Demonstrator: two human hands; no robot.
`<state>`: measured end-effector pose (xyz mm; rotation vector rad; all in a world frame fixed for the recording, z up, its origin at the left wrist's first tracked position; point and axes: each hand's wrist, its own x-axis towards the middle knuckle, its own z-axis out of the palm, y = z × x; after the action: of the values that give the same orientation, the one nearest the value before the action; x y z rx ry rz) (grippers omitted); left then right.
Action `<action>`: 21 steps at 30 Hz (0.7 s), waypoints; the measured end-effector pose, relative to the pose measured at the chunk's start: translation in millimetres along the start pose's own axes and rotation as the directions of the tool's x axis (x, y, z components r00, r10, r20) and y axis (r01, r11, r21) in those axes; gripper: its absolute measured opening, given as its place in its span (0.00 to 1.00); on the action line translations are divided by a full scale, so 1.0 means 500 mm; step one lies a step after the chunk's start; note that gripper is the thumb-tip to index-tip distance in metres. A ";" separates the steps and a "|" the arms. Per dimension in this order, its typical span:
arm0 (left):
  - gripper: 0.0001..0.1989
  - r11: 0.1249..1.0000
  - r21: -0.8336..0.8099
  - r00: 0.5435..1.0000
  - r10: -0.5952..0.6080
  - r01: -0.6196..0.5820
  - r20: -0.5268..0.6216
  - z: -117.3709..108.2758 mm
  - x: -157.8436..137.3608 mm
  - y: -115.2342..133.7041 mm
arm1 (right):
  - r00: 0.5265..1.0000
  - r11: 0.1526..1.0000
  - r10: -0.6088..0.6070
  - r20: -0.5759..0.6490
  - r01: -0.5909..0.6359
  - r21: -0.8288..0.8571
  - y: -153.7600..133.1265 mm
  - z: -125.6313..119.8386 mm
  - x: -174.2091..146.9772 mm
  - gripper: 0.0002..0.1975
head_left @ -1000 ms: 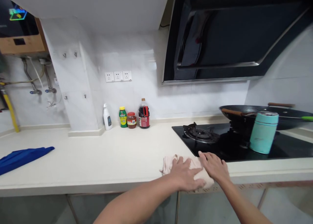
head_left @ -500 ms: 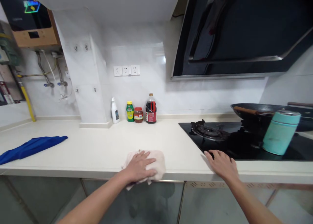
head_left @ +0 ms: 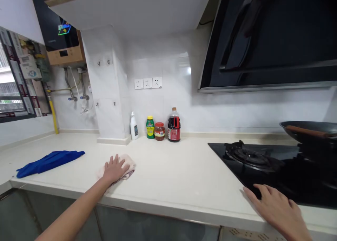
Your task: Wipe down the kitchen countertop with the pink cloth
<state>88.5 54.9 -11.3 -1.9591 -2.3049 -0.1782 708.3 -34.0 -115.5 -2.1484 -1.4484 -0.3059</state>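
My left hand (head_left: 113, 169) lies flat with spread fingers on a pale pink cloth (head_left: 128, 161), pressing it against the white countertop (head_left: 168, 178). The cloth's near right edge is folded and shows a darker pattern; part of it is hidden under the palm. My right hand (head_left: 279, 207) rests with fingers apart at the near left corner of the black gas stove (head_left: 252, 179), holding nothing. To the left of the pink cloth, a crumpled blue cloth (head_left: 51, 162) lies on the counter.
Along the back wall stand a white spray bottle (head_left: 134, 127), a green bottle with a yellow cap (head_left: 150, 127), a red-lidded jar (head_left: 159, 131) and a dark sauce bottle (head_left: 174, 126). A wok (head_left: 310, 128) sits on the stove, below the range hood (head_left: 268, 41).
My left hand has slid the pink cloth left and farther back across the counter. My right hand stays by the stove corner. The view has turned left, and the turquoise container is out of sight.
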 end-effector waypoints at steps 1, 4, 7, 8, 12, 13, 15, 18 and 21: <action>0.35 1.000 -0.008 1.000 -0.006 0.006 0.010 -0.001 0.021 0.013 | 1.000 1.000 0.006 -0.012 -0.006 0.000 -0.001 -0.001 0.000 0.39; 0.36 0.999 -0.032 0.999 -0.018 0.019 0.048 -0.004 0.078 0.072 | 0.999 1.000 0.030 -0.027 -0.030 -0.001 -0.007 -0.009 0.000 0.38; 0.36 0.998 -0.056 0.997 0.008 -0.004 0.072 -0.004 0.112 0.160 | 0.999 0.999 0.034 -0.029 -0.034 -0.009 -0.012 -0.021 0.001 0.37; 0.37 0.997 -0.066 0.996 0.034 -0.029 0.080 -0.003 0.117 0.196 | 0.999 0.999 0.035 -0.029 -0.035 -0.012 -0.014 -0.025 0.001 0.37; 0.39 0.972 -0.120 0.969 0.215 -0.201 0.121 0.002 0.089 0.355 | 0.999 0.999 0.048 -0.025 -0.048 -0.025 -0.016 -0.032 0.000 0.35; 0.39 0.957 -0.138 0.953 0.272 -0.254 0.131 0.003 0.070 0.394 | 0.999 0.998 0.048 -0.020 -0.048 -0.027 -0.016 -0.031 0.001 0.34; 0.40 0.914 -0.179 0.908 0.391 -0.364 0.151 0.005 0.021 0.462 | 0.999 0.998 0.050 -0.007 -0.050 -0.027 -0.014 -0.029 0.002 0.34; 0.41 0.828 -0.242 0.819 0.549 -0.506 0.167 0.004 -0.073 0.527 | 0.999 0.998 0.050 -0.010 -0.050 -0.029 -0.011 -0.025 0.003 0.34; 0.43 0.694 -0.335 0.690 0.708 -0.637 0.154 -0.003 -0.169 0.550 | 0.999 0.998 0.044 -0.019 -0.044 -0.033 -0.009 -0.023 0.003 0.34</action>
<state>373.6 16.1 -18.7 -2.9970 -1.5363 -0.1432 705.9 -37.7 -103.5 -2.1952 -1.3932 -0.3353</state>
